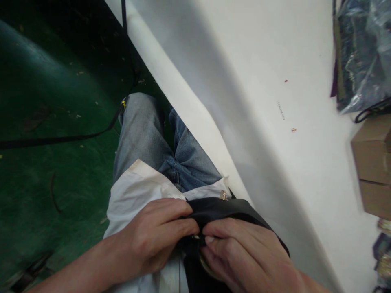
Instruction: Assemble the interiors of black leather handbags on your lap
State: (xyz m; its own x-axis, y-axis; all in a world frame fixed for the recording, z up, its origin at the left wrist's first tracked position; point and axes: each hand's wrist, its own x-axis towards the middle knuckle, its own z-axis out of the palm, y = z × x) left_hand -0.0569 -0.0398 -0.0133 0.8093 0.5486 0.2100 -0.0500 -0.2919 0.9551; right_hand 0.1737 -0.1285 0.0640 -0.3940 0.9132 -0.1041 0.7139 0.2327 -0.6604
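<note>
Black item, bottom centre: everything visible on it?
The black item looks smooth and pliable, like leather or dense fabric, with a curved right edge. A gold-toned metal fitting shows at its far side. It is bent and bunched in front of the white garment, pinched by the left grip and right grip, which hide its full shape.

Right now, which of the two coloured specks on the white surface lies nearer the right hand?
The gold speck, below the row of marks in the picture; the reddish speck lies above that row, farther from the right hand.
</note>
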